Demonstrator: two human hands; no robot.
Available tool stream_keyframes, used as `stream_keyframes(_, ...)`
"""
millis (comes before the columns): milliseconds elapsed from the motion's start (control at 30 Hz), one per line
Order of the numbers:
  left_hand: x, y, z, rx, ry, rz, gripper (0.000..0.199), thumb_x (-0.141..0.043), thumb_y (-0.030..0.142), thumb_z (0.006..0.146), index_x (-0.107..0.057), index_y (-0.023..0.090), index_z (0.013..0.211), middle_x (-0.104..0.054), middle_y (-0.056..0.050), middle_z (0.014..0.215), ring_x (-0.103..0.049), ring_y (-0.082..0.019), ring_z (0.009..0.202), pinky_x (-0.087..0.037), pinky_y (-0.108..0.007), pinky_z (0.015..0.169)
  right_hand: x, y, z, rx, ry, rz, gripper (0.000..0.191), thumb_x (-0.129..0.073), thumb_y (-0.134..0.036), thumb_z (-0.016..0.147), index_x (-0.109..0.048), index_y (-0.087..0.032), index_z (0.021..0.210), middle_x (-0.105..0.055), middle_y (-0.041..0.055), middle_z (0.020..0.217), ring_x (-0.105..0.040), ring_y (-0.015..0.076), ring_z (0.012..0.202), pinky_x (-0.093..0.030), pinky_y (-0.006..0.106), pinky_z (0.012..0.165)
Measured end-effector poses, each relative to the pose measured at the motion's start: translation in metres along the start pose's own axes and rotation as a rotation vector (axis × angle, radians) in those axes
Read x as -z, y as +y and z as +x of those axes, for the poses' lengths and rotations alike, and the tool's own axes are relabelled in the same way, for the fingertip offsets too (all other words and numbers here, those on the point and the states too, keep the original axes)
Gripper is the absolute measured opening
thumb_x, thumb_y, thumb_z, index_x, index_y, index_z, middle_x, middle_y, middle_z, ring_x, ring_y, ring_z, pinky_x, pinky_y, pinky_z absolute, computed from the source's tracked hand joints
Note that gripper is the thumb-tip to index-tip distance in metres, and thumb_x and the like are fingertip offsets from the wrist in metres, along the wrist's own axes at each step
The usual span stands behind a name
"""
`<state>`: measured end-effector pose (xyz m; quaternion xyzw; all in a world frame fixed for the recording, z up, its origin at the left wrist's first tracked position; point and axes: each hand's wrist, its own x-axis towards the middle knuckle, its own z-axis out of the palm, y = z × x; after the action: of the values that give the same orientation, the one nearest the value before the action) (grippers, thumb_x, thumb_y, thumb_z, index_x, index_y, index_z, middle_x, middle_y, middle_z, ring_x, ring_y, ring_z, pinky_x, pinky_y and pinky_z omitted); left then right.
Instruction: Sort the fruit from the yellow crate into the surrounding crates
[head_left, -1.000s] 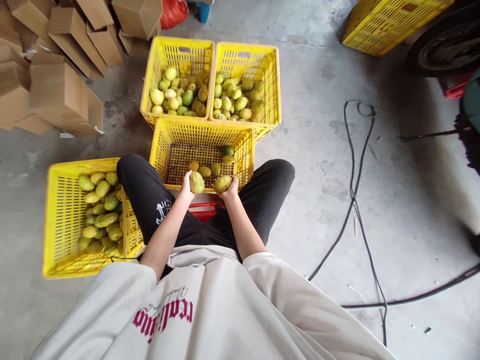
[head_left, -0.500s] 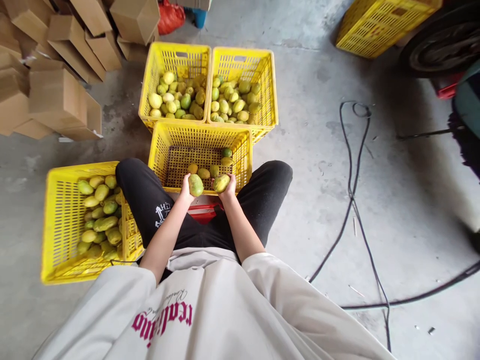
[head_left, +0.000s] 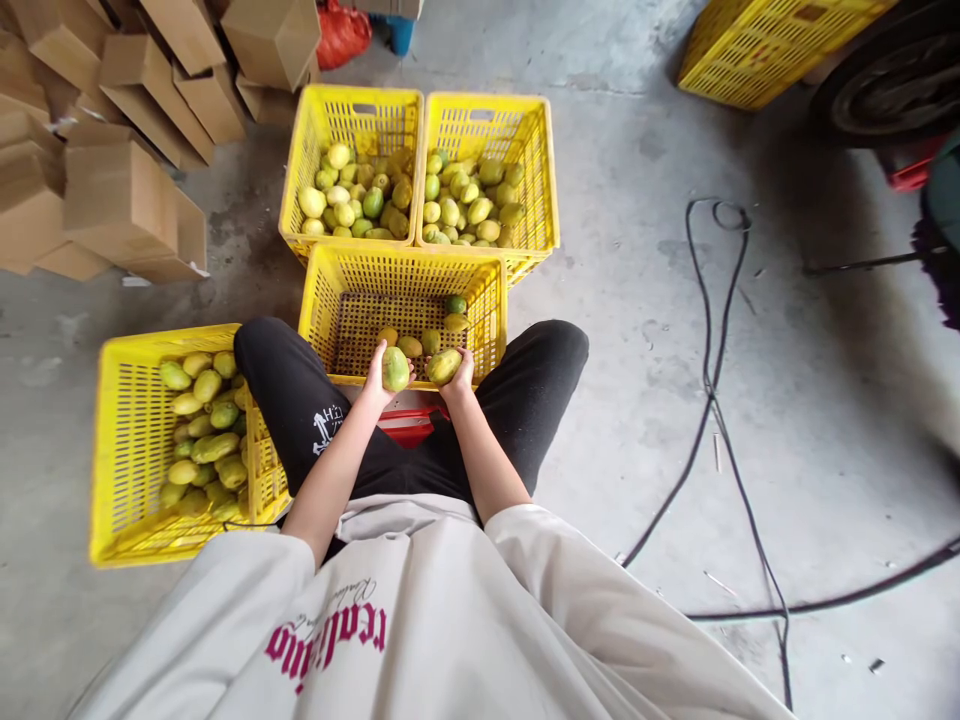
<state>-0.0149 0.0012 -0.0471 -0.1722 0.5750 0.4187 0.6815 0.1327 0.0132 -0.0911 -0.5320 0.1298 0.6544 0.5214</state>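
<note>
My left hand (head_left: 376, 376) is closed around a green-yellow papaya (head_left: 395, 369), which stands nearly on end with the fingers behind it. In my right hand (head_left: 464, 374) lies a longer, yellower papaya (head_left: 444, 366), tilted up to the right. Both hands are side by side over the near rim of a yellow plastic crate (head_left: 341, 272) between my knees. Several papayas, among them an orange-yellow one (head_left: 409, 347) and a dark green one (head_left: 455, 304), rest on that crate's floor.
Two yellow crates of papayas, a left one (head_left: 289, 160) and a right one (head_left: 551, 165), stand behind. Another filled crate (head_left: 124, 450) is by my left knee. Cardboard boxes (head_left: 120, 200) crowd the upper left. A black cable (head_left: 709, 385) loops over the floor at right, near a wheel (head_left: 885, 90).
My left hand has turned its papaya slightly, so the fruit now stands more upright. The right hand keeps its papaya almost in place. The whole view has shifted a little.
</note>
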Motion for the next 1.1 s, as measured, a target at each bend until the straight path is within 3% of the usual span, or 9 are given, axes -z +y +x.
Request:
stream_keyframes(100,0.0,0.0,0.001,-0.038,-0.012,0.001,0.034,-0.086,0.051,0.121,-0.079,0.022,0.106,-0.078,0.001,0.078,-0.075,-0.017,0.061,-0.065,-0.026,0.065,-0.007,-0.003,-0.009,-0.07,0.093,0.051,0.037,-0.056,-0.041,0.125,-0.067,-0.027,0.093,-0.07,-0.0017,0.069,-0.069,0.0191,0.059,-0.066,0.029,0.056)
stream_keyframes(233,-0.002,0.001,-0.003,-0.1,0.016,-0.039,0.019,-0.084,0.037,0.121,-0.081,0.022,0.11,-0.075,0.003,0.075,-0.068,-0.015,0.057,-0.057,-0.024,0.057,-0.011,-0.008,-0.014,-0.17,0.018,0.043,0.034,-0.061,-0.046,0.124,-0.071,-0.026,0.098,-0.075,0.0009,0.074,-0.074,0.0212,0.069,-0.073,0.032,0.065)
stream_keyframes(333,-0.003,0.002,-0.003,-0.101,0.009,-0.087,0.027,-0.071,0.038,0.127,-0.083,0.02,0.112,-0.076,-0.001,0.076,-0.068,-0.017,0.058,-0.056,-0.027,0.056,-0.009,-0.009,-0.013,-0.235,0.01,-0.007,0.031,-0.062,-0.044,0.123,-0.071,-0.026,0.099,-0.076,0.0013,0.075,-0.073,0.0215,0.068,-0.07,0.032,0.063)
stream_keyframes(467,-0.001,0.004,0.0,-0.055,0.005,-0.117,0.039,-0.061,0.046,0.128,-0.088,0.02,0.118,-0.074,-0.004,0.072,-0.071,-0.021,0.06,-0.056,-0.028,0.055,-0.005,-0.006,-0.009,-0.168,0.125,-0.015,0.03,-0.063,-0.036,0.122,-0.065,-0.028,0.093,-0.068,-0.0023,0.07,-0.068,0.0183,0.059,-0.061,0.025,0.056)
stream_keyframes(600,0.0,0.003,0.002,-0.051,-0.03,-0.094,0.043,-0.056,0.048,0.127,-0.086,0.02,0.113,-0.077,-0.007,0.073,-0.076,-0.023,0.063,-0.056,-0.028,0.055,-0.003,-0.007,-0.007,-0.135,0.133,-0.003,0.025,-0.059,-0.036,0.12,-0.067,-0.028,0.098,-0.071,-0.0015,0.074,-0.071,0.0197,0.064,-0.065,0.027,0.061)
stream_keyframes(800,-0.002,0.003,0.001,-0.081,-0.019,0.027,0.043,-0.064,0.051,0.13,-0.077,0.023,0.099,-0.077,-0.003,0.074,-0.071,-0.018,0.058,-0.056,-0.027,0.058,-0.002,-0.006,-0.006,-0.187,0.068,-0.039,0.021,-0.057,-0.04,0.12,-0.072,-0.029,0.11,-0.084,0.003,0.092,-0.082,0.0261,0.082,-0.072,0.038,0.076)
stream_keyframes(933,-0.004,0.003,-0.002,-0.073,-0.031,0.01,0.036,-0.067,0.043,0.13,-0.075,0.024,0.1,-0.078,-0.001,0.077,-0.073,-0.017,0.063,-0.057,-0.025,0.063,-0.004,-0.004,-0.009,-0.184,0.059,-0.005,0.021,-0.062,-0.041,0.119,-0.072,-0.028,0.106,-0.08,-0.0006,0.086,-0.076,0.0214,0.073,-0.067,0.031,0.072)
stream_keyframes(1100,-0.005,0.002,-0.007,-0.118,0.045,-0.069,0.043,-0.063,0.041,0.13,-0.07,0.026,0.089,-0.07,0.001,0.074,-0.065,-0.016,0.059,-0.053,-0.027,0.06,-0.013,-0.007,-0.021,-0.126,0.068,0.049,0.038,-0.05,-0.043,0.125,-0.068,-0.027,0.096,-0.074,0.0008,0.074,-0.072,0.0215,0.065,-0.068,0.032,0.065)
